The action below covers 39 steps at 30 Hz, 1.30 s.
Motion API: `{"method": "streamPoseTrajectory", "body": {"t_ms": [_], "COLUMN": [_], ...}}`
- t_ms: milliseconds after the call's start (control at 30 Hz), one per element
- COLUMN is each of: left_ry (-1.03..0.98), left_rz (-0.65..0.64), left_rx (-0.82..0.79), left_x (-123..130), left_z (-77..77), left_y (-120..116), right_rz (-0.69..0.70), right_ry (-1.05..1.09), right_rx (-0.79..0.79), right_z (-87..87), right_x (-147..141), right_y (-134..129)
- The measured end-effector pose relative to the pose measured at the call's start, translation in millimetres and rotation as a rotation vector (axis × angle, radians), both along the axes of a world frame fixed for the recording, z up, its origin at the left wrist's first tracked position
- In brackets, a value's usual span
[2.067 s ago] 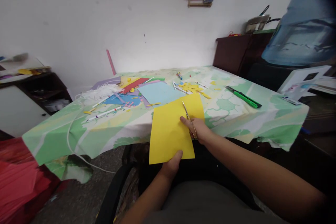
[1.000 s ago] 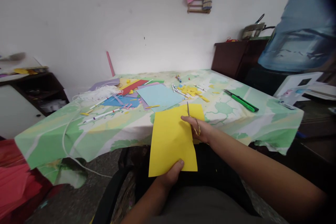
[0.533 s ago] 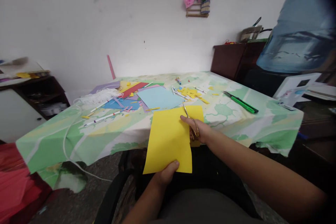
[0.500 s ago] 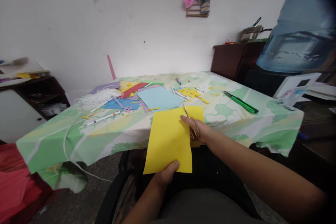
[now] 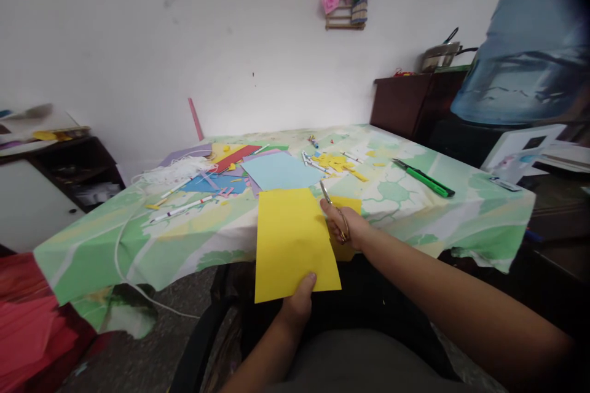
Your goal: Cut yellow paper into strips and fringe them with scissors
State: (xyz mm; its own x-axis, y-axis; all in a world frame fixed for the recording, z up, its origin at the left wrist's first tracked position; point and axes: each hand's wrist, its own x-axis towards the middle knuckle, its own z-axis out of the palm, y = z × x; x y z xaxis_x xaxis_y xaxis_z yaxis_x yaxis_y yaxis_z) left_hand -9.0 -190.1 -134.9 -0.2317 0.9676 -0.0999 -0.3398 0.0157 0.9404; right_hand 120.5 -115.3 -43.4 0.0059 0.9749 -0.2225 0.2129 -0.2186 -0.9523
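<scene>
My left hand (image 5: 300, 301) pinches the lower edge of a sheet of yellow paper (image 5: 292, 245), thumb on top and fingers hidden underneath. The sheet is held up in front of the table's near edge. At its right side my right hand (image 5: 345, 224) is closed round the handles of a pair of scissors (image 5: 326, 192), whose blades point up and away. Behind that hand a second yellow piece (image 5: 348, 204) shows, partly covered; whether it is fully cut apart from the sheet I cannot tell.
On the patterned tablecloth (image 5: 221, 233) lie a light blue sheet (image 5: 281, 170), yellow scraps (image 5: 338, 163), several markers, white string (image 5: 179, 171) and a green utility knife (image 5: 424, 178). A large water bottle (image 5: 525, 67) stands at the right. Red fabric-like material (image 5: 41, 319) lies at the lower left.
The yellow sheet has turned slightly, its top edge shifting left away from the scissors. The scissors now sit between the sheet and the piece at the right.
</scene>
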Motion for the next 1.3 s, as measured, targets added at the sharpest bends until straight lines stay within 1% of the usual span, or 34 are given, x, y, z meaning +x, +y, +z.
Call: {"method": "streamPoseTrajectory", "body": {"t_ms": [100,167,200,233,267,300,333,400,467,500,600,667,767,800,833,900,967,1067,1133,1200,1233,1300], "left_ry": [-0.075,-0.109,-0.126,-0.145,-0.125,-0.075,0.006,0.152,0.289,0.359,0.557,0.711,1.041,1.102,1.107,1.014,0.898,0.768,0.68,0.595,0.568,0.529], "left_rz": [0.054,0.079,0.091,0.126,0.151,0.173,0.174,0.159,0.082,0.009,-0.31,-0.523,-0.824,-0.892,-0.929,-0.955,-1.024,-1.164,-1.191,-1.209,-1.213,-1.189], "left_rx": [0.043,0.048,0.042,0.02,-0.002,-0.028,-0.055,-0.085,-0.077,-0.061,0.01,0.114,0.288,0.311,0.311,0.309,0.28,0.155,0.083,0.068,0.078,0.101], "left_x": [3.6,5.6,6.1,6.3,5.9,4.8,2.9,-3.3,-11.8,-16.0,-24.1,-24.3,-20.8,-20.2,-20.2,-22.4,-26.6,-32.8,-35.5,-37.6,-38.5,-40.3], "left_z": [5.0,8.9,10.1,10.2,8.9,6.1,1.9,-9.1,-19.9,-23.9,-27.2,-23.1,-11.7,-7.3,-2.8,6.5,16.0,29.8,37.4,41.9,42.7,41.2], "left_y": [10.2,20.7,26.3,31.7,36.3,40.0,42.3,43.0,39.3,36.6,29.1,25.3,19.5,17.0,14.3,8.3,2.4,-4.6,-7.2,-8.2,-8.0,-7.0], "right_rz": [0.023,-0.024,-0.065,-0.145,-0.193,-0.193,-0.155,-0.045,-0.012,-0.024,-0.066,-0.078,-0.107,-0.096,-0.065,0.06,0.252,0.554,0.724,0.84,0.874,0.881], "right_ry": [0.014,-0.042,-0.115,-0.326,-0.519,-0.682,-0.819,-0.965,-0.987,-0.969,-0.884,-0.829,-0.74,-0.71,-0.684,-0.64,-0.583,-0.41,-0.284,-0.218,-0.207,-0.203], "right_rx": [0.043,0.129,0.194,0.338,0.451,0.54,0.636,0.809,0.954,1.001,1.049,1.053,1.008,0.967,0.911,0.767,0.616,0.419,0.3,0.222,0.205,0.201], "right_z": [8.0,11.2,11.0,9.0,5.2,-0.3,-7.1,-22.3,-35.2,-39.8,-46.7,-50.1,-58.1,-60.8,-62.9,-63.6,-59.0,-46.7,-40.4,-39.1,-40.4,-45.9], "right_x": [13.0,28.3,36.2,43.2,48.9,52.7,54.9,55.4,54.2,54.1,57.5,61.5,65.9,66.7,67.3,67.7,67.2,64.4,62.2,61.1,60.9,61.2], "right_y": [-7.5,-13.8,-16.5,-18.4,-19.2,-19.0,-18.0,-14.3,-11.0,-10.2,-12.2,-18.3,-33.6,-39.4,-45.0,-54.7,-62.2,-72.1,-79.5,-86.9,-90.1,-95.2]}}
